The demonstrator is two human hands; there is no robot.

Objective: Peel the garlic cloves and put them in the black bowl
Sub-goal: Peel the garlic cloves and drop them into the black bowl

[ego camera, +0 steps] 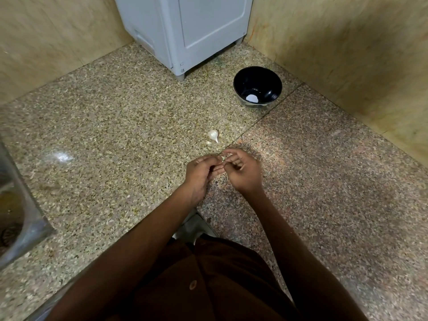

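Note:
My left hand (201, 172) and my right hand (243, 172) meet over the granite counter, fingertips together. Between them they pinch a small pale garlic clove (222, 158), mostly hidden by the fingers. A white garlic piece (213, 134) with a pointed tip lies on the counter just beyond my hands, and a smaller clove (209, 142) lies beside it. The black bowl (268, 76) stands farther back to the right, with something white at its bottom.
A grey appliance (183, 31) stands in the far corner behind the bowl. Beige stone walls close in the counter on the left and right. A steel sink edge (20, 205) runs along the left. The counter's front edge is near my body.

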